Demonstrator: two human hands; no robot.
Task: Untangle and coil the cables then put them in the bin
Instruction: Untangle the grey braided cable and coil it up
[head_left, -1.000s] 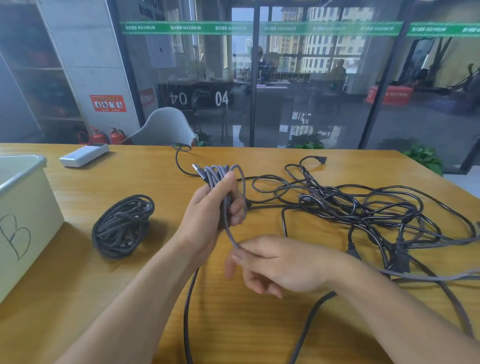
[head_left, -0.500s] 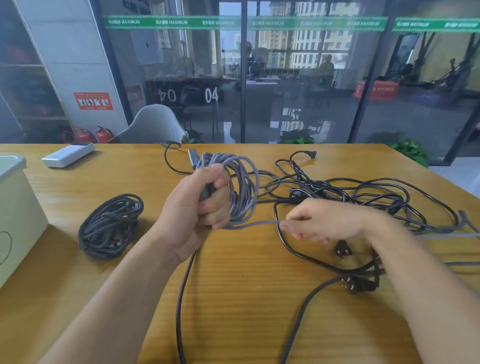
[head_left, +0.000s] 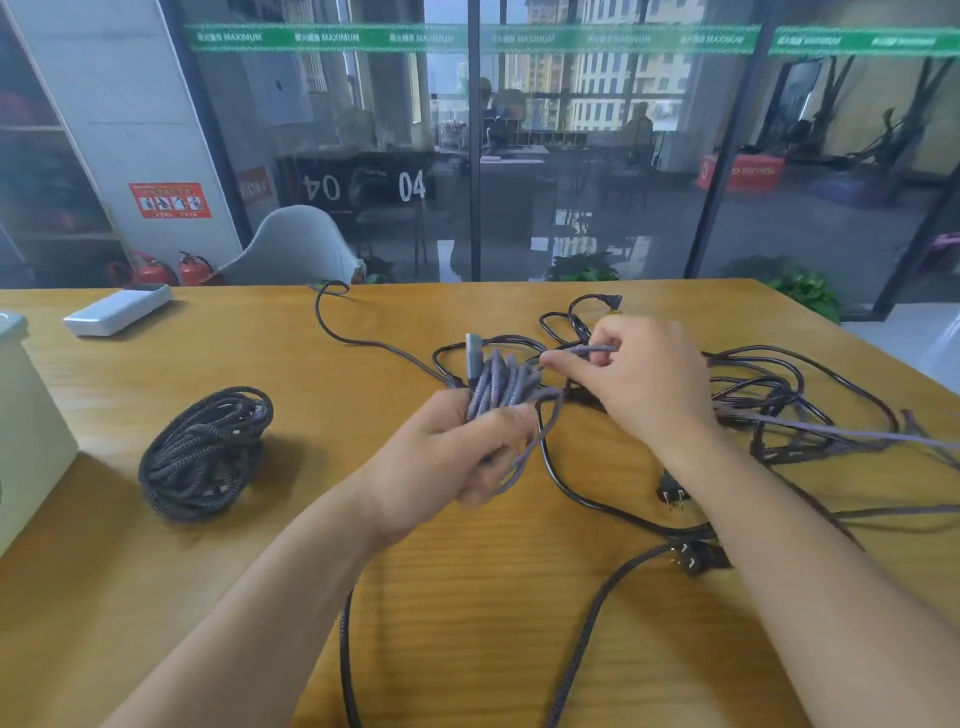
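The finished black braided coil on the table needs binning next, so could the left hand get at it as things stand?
Probably not yet: the left hand grips the grey braided cable bundle. The path to the black braided coil itself looks free, with bare wooden table between.

Grey cable (head_left: 501, 387) bundle in left hand (head_left: 447, 457), strand pinched by right hand (head_left: 636, 384).

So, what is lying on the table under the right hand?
Under the right hand lies the tangle of black cables on the table. The hand itself pinches the grey braided cable. What lies directly beneath its palm is covered.
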